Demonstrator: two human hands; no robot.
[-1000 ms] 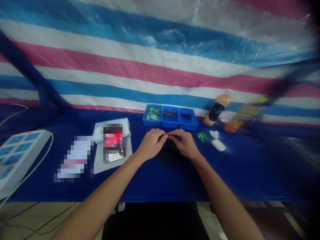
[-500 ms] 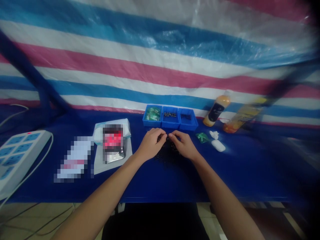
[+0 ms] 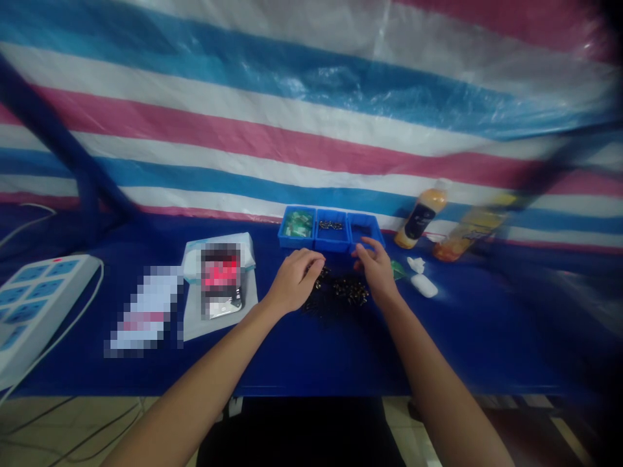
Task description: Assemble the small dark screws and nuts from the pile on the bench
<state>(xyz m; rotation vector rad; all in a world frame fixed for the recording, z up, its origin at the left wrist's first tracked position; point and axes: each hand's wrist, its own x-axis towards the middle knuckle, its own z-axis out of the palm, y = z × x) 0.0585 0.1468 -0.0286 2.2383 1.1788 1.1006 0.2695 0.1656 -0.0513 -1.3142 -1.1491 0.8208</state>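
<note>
Left hand (image 3: 294, 282) curled at the left side of the heap of small metal parts (image 3: 338, 295), mid-table toward the back edge; I can't tell from here if it's pinching anything. Blue tray (image 3: 331, 228) just behind the heap, three compartments. Right hand (image 3: 377, 271) open, fingers spread, just in front of the tray's right compartment, white case (image 3: 424, 285) to its right.
</note>
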